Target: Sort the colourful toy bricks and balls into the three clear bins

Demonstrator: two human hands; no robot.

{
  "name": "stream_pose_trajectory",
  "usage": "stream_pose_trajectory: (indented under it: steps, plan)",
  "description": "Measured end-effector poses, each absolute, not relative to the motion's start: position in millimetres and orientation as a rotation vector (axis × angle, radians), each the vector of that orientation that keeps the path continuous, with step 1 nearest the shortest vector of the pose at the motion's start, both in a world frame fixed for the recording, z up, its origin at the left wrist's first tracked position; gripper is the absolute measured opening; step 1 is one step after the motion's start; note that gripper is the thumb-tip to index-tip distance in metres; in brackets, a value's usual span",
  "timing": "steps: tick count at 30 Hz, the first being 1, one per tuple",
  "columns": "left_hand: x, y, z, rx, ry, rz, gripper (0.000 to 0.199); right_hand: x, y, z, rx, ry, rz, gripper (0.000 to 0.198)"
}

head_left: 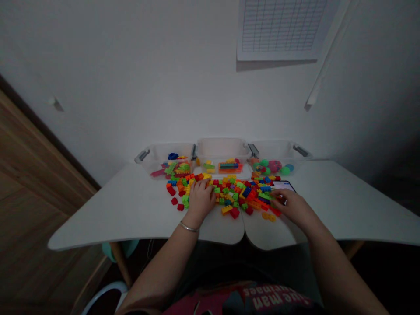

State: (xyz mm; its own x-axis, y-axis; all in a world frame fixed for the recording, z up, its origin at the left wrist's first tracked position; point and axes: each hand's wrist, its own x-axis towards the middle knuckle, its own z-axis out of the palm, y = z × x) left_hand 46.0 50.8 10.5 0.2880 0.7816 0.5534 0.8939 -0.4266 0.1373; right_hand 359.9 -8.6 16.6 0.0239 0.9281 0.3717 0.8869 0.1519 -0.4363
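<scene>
Many toy building bricks [226, 190] in red, orange, yellow, green and blue lie in a loose heap on the white table. Over the left part of the heap rests my left hand [201, 200], its fingers slightly apart on the bricks; what lies beneath them is hidden. My right hand [290, 204] is at the heap's right edge, thumb and fingers curled towards each other. Its fingertips are beside a green and dark blue brick stack [264, 198], and I cannot make out what they hold. Yellow ring-shaped pieces [269, 216] lie just in front.
Three clear bins stand along the wall: the left bin [154, 153] and middle bin [223, 146] hold bricks, the right bin [275, 148] holds round spiky pieces. A phone [285, 185] lies behind my right hand. The table [124, 214] has a notched front edge.
</scene>
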Motion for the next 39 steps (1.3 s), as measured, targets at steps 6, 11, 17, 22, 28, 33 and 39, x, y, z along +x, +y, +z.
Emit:
stream_pose_trajectory:
  steps: [6, 11, 17, 22, 28, 33, 39]
  plan:
    - [46, 50, 11, -2.354, -1.550, -0.850, 0.019, 365, -12, 10, -1.856, -1.917, 0.191, 0.013]
    - [45, 50, 11, -2.349, -1.534, -0.854, 0.020, 357, -9, 4, -1.875, -1.898, 0.136, 0.014]
    - [45, 50, 11, -2.350, -1.538, -0.853, 0.019, 355, -9, 0, -1.788, -1.932, 0.066, 0.011]
    - [45, 51, 10, -2.328, -1.547, -0.864, 0.020, 352, -11, -3, -1.741, -1.906, 0.030, 0.012]
    - [44, 50, 10, -2.370, -1.486, -0.876, 0.023, 350, -11, -9, -1.695, -1.907, 0.016, 0.013]
    - [43, 52, 9, -2.379, -1.481, -0.872, 0.022, 350, -11, -9, -1.659, -1.856, -0.015, 0.013]
    - [43, 53, 9, -2.387, -1.494, -0.881, 0.022, 345, -1, 4, -1.562, -1.782, -0.076, 0.013]
